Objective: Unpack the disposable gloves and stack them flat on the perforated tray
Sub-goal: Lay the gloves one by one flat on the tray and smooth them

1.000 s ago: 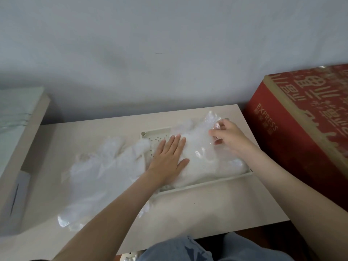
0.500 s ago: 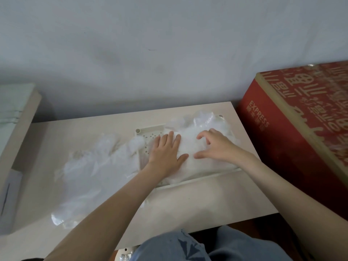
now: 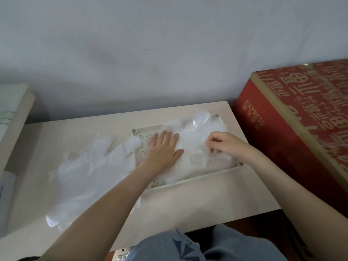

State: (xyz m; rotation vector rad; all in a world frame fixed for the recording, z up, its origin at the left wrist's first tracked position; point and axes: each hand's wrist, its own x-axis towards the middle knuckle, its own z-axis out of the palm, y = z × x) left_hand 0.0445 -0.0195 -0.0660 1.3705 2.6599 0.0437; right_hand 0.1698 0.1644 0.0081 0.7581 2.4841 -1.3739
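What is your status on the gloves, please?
Left hand flat on glove stack in perforated tray. Right hand pinching stack's top layer. Loose gloves lie left of tray.

A pale beige table (image 3: 197,200) stands against a plain grey-white wall (image 3: 150,53). Just right of the table sits a large red carton (image 3: 293,132) (white "EXPRESS" lettering on its side, pale printed characters on its top). Left of the table rises a taller light-coloured cabinet (image 3: 17,117). Below the table's near edge show knees in blue denim (image 3: 188,247).
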